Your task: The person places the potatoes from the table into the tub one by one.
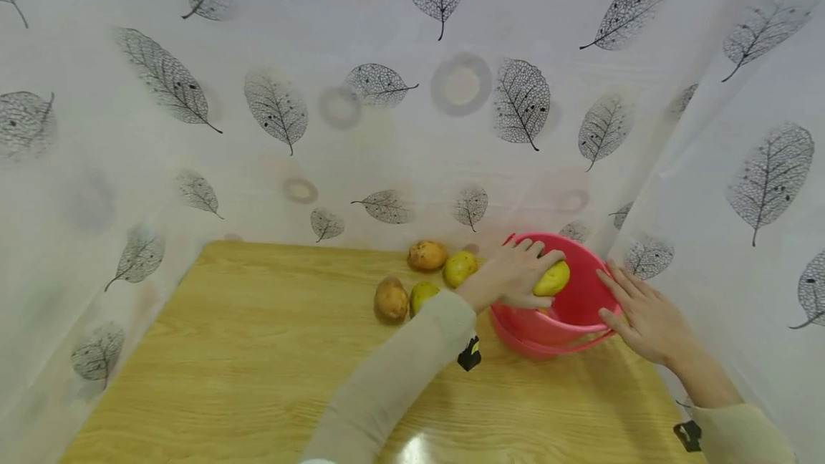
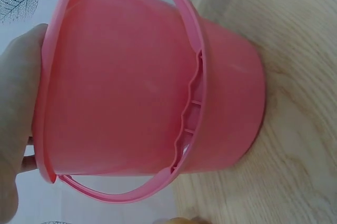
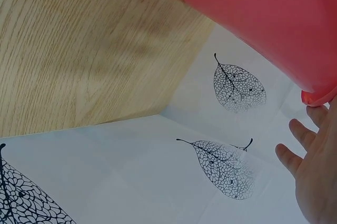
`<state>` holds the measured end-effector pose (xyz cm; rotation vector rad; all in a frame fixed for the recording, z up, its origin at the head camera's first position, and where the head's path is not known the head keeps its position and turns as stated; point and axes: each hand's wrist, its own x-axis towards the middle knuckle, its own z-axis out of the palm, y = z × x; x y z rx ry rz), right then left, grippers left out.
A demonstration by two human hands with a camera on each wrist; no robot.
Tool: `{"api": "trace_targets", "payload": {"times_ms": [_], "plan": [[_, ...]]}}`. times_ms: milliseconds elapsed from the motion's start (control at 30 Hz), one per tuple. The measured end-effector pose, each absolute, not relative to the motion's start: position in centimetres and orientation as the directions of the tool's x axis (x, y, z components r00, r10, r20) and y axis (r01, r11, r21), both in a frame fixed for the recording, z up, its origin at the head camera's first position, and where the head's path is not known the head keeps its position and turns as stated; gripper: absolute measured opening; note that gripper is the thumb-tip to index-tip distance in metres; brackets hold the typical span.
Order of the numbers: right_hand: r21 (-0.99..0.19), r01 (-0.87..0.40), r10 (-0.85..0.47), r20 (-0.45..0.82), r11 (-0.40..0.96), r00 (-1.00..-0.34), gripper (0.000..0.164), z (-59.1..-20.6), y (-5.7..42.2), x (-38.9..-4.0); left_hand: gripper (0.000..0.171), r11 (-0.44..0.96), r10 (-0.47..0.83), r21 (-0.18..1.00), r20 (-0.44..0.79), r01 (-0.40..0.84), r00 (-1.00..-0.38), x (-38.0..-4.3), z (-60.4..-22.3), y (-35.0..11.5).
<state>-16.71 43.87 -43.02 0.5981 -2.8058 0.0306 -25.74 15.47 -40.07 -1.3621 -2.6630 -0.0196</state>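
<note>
Over the mouth of a pink plastic bucket, my left hand grips a smooth yellow fruit, its exact kind unclear. The left wrist view shows the left hand at the bucket's rim, its fingers partly hidden behind it. My right hand touches the rim on the right side with spread, fairly straight fingers. Those fingers lie outside the bucket wall in the right wrist view. The bucket's handle hangs down its near side. Much of the bucket's inside is hidden by the left hand.
Left of the bucket lie two brown potatoes and two yellow-green fruits, one partly behind the left sleeve. They are on a wood-grain table. A white leaf-print sheet rises behind the table and along its sides.
</note>
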Motion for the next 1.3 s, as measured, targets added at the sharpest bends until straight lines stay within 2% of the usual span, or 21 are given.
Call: {"api": "trace_targets", "payload": {"times_ms": [533, 933, 1300], "plan": [[0.031, -0.401, -0.395, 0.263, 0.916, -0.880, 0.071, -43.1, 43.8, -16.8, 0.081, 0.614, 0.789, -0.040, 0.071, 0.788, -0.611, -25.8, -40.5, 15.5], [0.036, -0.419, -0.411, 0.285, 0.907, -0.866, 0.070, -43.1, 43.8, -16.9, 0.074, 0.624, 0.779, -0.026, 0.098, 0.781, -0.619, -25.7, -40.8, 15.6], [0.029, -0.408, -0.399, 0.276, 0.913, -0.874, 0.071, -43.0, 43.8, -16.7, 0.071, 0.575, 0.815, -0.089, 0.149, 0.814, -0.560, -25.6, -40.7, 14.5]]}}
